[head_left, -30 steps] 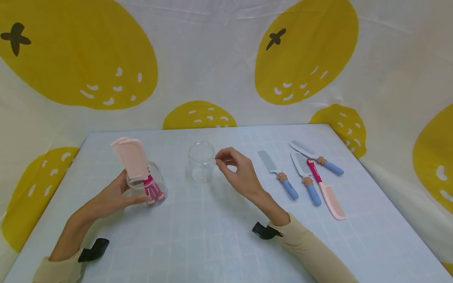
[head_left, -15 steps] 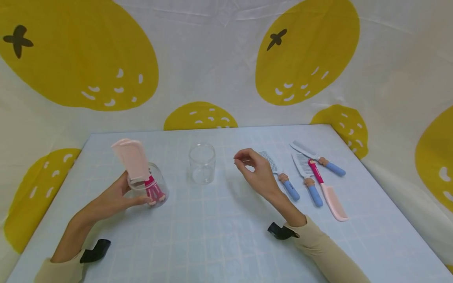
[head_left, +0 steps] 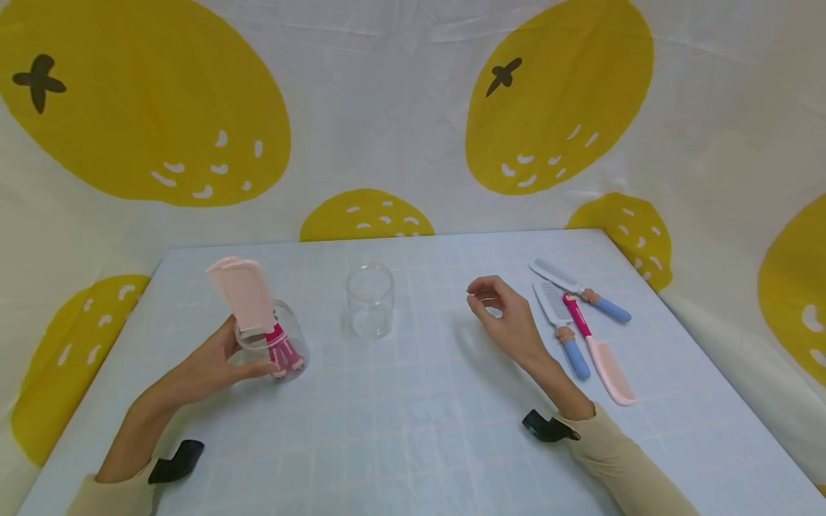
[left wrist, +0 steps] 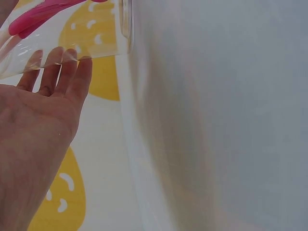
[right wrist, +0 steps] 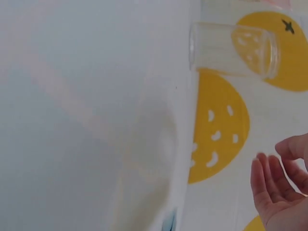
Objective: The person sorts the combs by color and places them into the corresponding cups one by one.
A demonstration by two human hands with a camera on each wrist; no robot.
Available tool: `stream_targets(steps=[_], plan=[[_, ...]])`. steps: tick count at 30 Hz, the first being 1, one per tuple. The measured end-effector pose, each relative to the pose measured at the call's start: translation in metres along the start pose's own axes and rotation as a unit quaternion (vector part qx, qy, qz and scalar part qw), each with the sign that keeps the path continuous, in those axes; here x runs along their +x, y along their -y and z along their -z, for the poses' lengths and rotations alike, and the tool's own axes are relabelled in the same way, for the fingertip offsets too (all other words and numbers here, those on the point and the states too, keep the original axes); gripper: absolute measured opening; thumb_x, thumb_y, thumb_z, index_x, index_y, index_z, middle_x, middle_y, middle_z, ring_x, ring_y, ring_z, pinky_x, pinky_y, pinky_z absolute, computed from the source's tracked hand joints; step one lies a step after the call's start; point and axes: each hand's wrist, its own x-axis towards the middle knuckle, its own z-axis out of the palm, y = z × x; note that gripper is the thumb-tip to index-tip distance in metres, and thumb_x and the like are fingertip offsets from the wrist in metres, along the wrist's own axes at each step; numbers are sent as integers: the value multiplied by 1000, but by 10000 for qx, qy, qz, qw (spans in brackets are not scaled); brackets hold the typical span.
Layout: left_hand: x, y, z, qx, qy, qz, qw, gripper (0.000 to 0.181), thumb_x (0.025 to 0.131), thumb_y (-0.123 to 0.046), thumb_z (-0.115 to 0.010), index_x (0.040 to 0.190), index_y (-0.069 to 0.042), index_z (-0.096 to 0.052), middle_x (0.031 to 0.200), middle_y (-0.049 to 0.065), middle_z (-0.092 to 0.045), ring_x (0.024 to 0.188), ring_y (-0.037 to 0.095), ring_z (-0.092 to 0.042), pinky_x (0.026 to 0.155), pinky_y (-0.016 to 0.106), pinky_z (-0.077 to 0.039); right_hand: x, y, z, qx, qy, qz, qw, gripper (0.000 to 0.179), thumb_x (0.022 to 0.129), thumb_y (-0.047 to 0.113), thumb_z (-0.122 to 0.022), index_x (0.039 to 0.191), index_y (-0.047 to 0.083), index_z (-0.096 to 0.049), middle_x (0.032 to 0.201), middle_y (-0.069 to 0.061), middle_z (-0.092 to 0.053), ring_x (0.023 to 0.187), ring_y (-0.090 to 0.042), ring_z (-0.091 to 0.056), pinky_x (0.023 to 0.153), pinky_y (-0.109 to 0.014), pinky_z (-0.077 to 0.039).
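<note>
The right hand (head_left: 506,322) hung in the air over the tablecloth-covered table (head_left: 413,430), thumb and fingers loosely curled around nothing; it hid most of a comb (head_left: 493,312), whose teeth showed through the gap under the fingers. In the right wrist view this hand was cut off by the picture's edge, and a bluish blur at the bottom was too smeared to name.

The left hand (head_left: 206,365) gripped a clear glass (head_left: 293,333) near the table's left edge, thumb in front, the other fingers largely hidden behind. In that glass stood pink combs (head_left: 248,294), magenta handles down, heads above the rim; they overlapped too closely to count. The left wrist view cropped the glass at its top corner.

A second clear glass (head_left: 370,304) stood upright toward the far edge. Near the right edge lay two blue-handled combs (head_left: 573,355) and a pink comb (head_left: 609,369).
</note>
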Motion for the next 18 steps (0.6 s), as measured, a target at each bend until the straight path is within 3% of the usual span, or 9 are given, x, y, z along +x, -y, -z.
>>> stream_targets(steps=[3, 9, 14, 18], plan=[[-1, 0, 0, 0, -5, 29, 10000, 107, 91, -11, -78, 165, -28, -3, 164, 19, -22, 145, 50, -24, 104, 82, -26, -2, -5, 8, -143, -4, -139, 9998, 22, 98, 9, -70, 119, 4, -65, 115, -8, -69, 104, -20, -67, 96, -40, -57], [-2, 1, -1, 69, -41, -25, 10000, 106, 91, -11, -78, 165, -26, -4, 163, 19, -24, 144, 50, -26, 104, 81, -27, -5, -14, 23, -346, -52, -145, 9993, 21, 98, 10, -70, 118, 4, -66, 114, -6, -69, 103, -17, -66, 95, -24, -55], [-1, 2, -1, 50, -21, 37, 10000, 108, 91, -12, -79, 165, -31, -1, 165, 18, -20, 145, 50, -24, 105, 82, -25, -8, -25, 37, -558, -113, -36, 9984, 19, 96, 5, -72, 114, 0, -67, 109, -8, -70, 98, -18, -65, 91, -23, -57], [1, 1, 0, 47, -2, 12, 10000, 108, 91, -12, -78, 165, -30, -2, 165, 18, -20, 145, 50, -24, 105, 82, -26, -12, -33, 50, -902, 29, -243, 9956, 20, 97, 10, -71, 115, 3, -67, 109, -7, -69, 95, -17, -63, 88, -23, -57]])
